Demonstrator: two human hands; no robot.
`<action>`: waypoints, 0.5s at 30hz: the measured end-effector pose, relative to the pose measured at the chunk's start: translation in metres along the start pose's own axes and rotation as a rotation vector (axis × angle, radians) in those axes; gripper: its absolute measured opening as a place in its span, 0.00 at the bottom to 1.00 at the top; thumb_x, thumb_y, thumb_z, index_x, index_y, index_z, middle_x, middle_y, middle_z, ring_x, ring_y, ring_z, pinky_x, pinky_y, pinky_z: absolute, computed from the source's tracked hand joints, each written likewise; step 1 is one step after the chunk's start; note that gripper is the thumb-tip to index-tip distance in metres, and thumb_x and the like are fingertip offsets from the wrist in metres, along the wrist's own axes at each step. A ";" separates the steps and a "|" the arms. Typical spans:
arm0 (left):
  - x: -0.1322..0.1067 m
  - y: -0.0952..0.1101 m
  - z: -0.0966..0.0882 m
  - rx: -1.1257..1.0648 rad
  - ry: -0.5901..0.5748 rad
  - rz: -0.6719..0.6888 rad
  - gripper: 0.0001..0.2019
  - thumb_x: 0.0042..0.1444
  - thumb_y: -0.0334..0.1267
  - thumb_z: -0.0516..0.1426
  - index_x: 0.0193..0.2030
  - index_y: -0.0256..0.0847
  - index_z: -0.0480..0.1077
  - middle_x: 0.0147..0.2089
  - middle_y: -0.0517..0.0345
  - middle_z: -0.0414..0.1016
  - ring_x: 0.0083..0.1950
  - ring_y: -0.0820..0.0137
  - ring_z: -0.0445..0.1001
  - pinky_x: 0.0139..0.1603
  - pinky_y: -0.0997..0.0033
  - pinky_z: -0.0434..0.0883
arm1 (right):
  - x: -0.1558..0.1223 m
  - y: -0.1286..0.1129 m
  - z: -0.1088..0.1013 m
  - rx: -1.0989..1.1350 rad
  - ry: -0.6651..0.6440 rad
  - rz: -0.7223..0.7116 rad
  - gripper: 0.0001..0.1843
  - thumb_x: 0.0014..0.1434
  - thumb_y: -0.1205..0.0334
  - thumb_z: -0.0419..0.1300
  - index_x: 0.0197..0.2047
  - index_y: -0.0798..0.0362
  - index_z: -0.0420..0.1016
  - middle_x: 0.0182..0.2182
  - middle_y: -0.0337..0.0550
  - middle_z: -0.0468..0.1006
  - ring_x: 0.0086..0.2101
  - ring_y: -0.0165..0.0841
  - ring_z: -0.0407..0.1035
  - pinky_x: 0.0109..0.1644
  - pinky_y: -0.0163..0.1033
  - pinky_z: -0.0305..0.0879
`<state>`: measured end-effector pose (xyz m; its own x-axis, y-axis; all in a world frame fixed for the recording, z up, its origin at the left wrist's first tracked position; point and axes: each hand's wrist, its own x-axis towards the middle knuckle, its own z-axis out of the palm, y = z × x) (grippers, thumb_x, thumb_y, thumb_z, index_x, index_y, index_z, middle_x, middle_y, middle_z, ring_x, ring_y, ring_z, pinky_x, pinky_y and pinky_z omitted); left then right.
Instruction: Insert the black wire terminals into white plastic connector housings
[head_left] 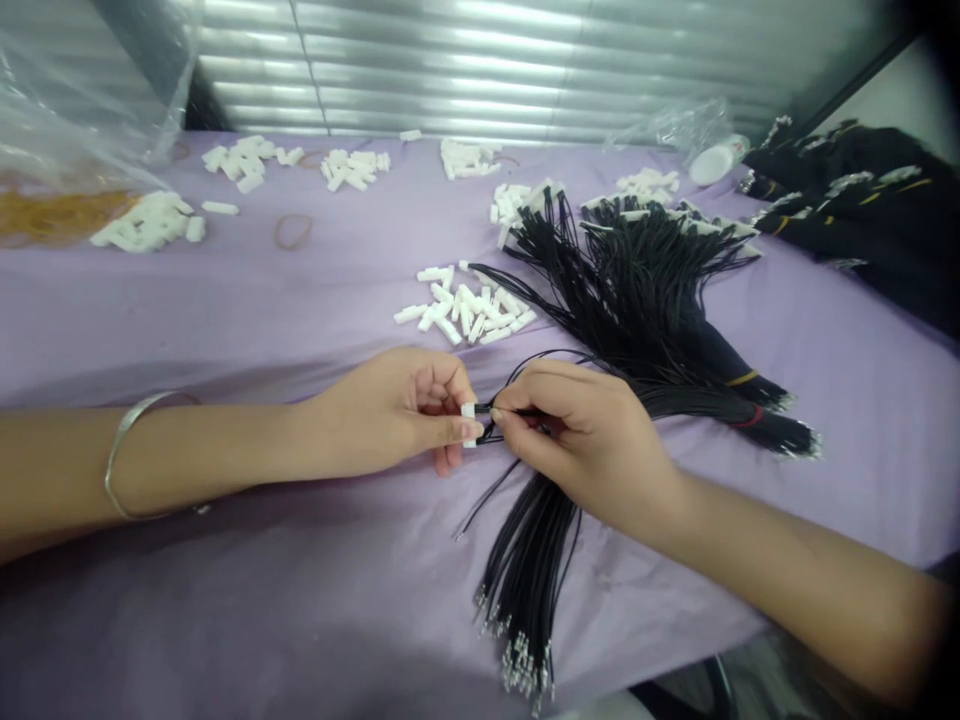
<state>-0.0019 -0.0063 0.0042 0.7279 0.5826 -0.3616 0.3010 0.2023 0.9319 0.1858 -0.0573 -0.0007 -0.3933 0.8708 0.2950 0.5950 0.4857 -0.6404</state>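
White plug [469,424] pinched in left hand [390,412], right hand [581,440] fingertips closed on black wire [501,410] at it. Finished bundles [660,300] behind; loose wires [525,560], plug pile [469,312] left.

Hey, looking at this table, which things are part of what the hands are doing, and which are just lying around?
In use:
left hand pinching a white connector
right hand feeding a black wire into it
loose wires under the right hand
nearest connector pile

Lying about:
rubber band
plastic bag
bundled wires
far connector piles
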 end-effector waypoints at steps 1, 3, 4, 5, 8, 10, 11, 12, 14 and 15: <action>0.000 0.000 0.000 -0.004 0.001 -0.002 0.07 0.55 0.29 0.58 0.29 0.37 0.63 0.21 0.64 0.73 0.23 0.77 0.74 0.26 0.81 0.71 | 0.000 0.000 0.000 0.002 0.003 -0.003 0.07 0.55 0.74 0.56 0.29 0.56 0.70 0.24 0.37 0.67 0.28 0.26 0.62 0.32 0.30 0.58; 0.001 -0.001 -0.001 -0.027 -0.006 0.006 0.07 0.55 0.29 0.57 0.29 0.36 0.62 0.22 0.64 0.73 0.23 0.77 0.74 0.25 0.81 0.71 | 0.000 -0.001 -0.002 -0.003 -0.002 -0.011 0.07 0.55 0.75 0.55 0.28 0.55 0.69 0.23 0.36 0.67 0.28 0.26 0.62 0.32 0.31 0.59; 0.001 -0.001 -0.001 -0.055 -0.012 0.023 0.07 0.55 0.29 0.57 0.29 0.36 0.63 0.22 0.64 0.73 0.23 0.77 0.74 0.25 0.81 0.71 | 0.000 -0.002 -0.005 -0.018 0.003 -0.014 0.07 0.55 0.74 0.55 0.28 0.55 0.68 0.24 0.37 0.67 0.28 0.26 0.63 0.33 0.31 0.59; 0.001 -0.001 -0.001 -0.092 -0.011 0.045 0.07 0.56 0.29 0.58 0.29 0.36 0.63 0.22 0.63 0.74 0.24 0.77 0.74 0.26 0.80 0.72 | -0.001 -0.003 -0.008 -0.044 0.023 -0.015 0.05 0.56 0.73 0.56 0.31 0.54 0.68 0.26 0.39 0.69 0.30 0.28 0.64 0.33 0.32 0.61; -0.005 0.003 -0.001 -0.262 0.049 0.139 0.06 0.56 0.30 0.58 0.31 0.36 0.64 0.23 0.63 0.75 0.24 0.77 0.74 0.27 0.80 0.73 | -0.004 -0.006 -0.022 -0.207 0.073 -0.011 0.23 0.54 0.61 0.63 0.52 0.54 0.65 0.47 0.52 0.68 0.43 0.37 0.66 0.39 0.38 0.67; -0.012 0.006 0.001 -0.333 0.074 0.212 0.06 0.57 0.31 0.58 0.33 0.36 0.64 0.24 0.63 0.75 0.25 0.78 0.75 0.28 0.81 0.73 | -0.005 -0.005 -0.031 -0.374 0.059 -0.026 0.37 0.50 0.57 0.66 0.60 0.55 0.58 0.56 0.58 0.60 0.50 0.43 0.63 0.47 0.44 0.66; -0.015 0.007 0.002 -0.324 0.067 0.247 0.05 0.57 0.31 0.58 0.34 0.37 0.64 0.25 0.63 0.75 0.26 0.78 0.75 0.29 0.81 0.74 | -0.004 -0.002 -0.035 -0.459 0.041 -0.031 0.35 0.50 0.58 0.65 0.59 0.55 0.60 0.56 0.58 0.61 0.50 0.45 0.63 0.50 0.46 0.65; -0.018 0.008 0.003 -0.281 0.054 0.291 0.04 0.58 0.31 0.57 0.35 0.37 0.64 0.27 0.62 0.76 0.28 0.77 0.76 0.31 0.80 0.75 | -0.003 0.001 -0.039 -0.528 0.041 -0.023 0.29 0.51 0.60 0.64 0.55 0.55 0.64 0.53 0.57 0.65 0.48 0.45 0.64 0.50 0.48 0.64; -0.021 0.005 0.004 -0.083 0.047 0.385 0.06 0.61 0.31 0.54 0.44 0.38 0.64 0.36 0.57 0.78 0.37 0.74 0.79 0.40 0.75 0.76 | 0.002 0.007 -0.047 -0.572 0.070 0.041 0.16 0.53 0.63 0.61 0.46 0.55 0.69 0.40 0.51 0.73 0.41 0.42 0.68 0.44 0.45 0.65; -0.021 0.003 0.005 0.074 0.054 0.435 0.11 0.62 0.31 0.52 0.51 0.38 0.62 0.44 0.52 0.78 0.44 0.72 0.78 0.46 0.71 0.76 | 0.005 0.009 -0.051 -0.547 0.077 0.090 0.12 0.54 0.63 0.60 0.43 0.54 0.69 0.34 0.47 0.74 0.35 0.38 0.69 0.38 0.41 0.65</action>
<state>-0.0129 -0.0217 0.0140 0.7640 0.6417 0.0674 0.0187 -0.1264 0.9918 0.2249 -0.0451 0.0313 -0.2841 0.9039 0.3199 0.9088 0.3602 -0.2106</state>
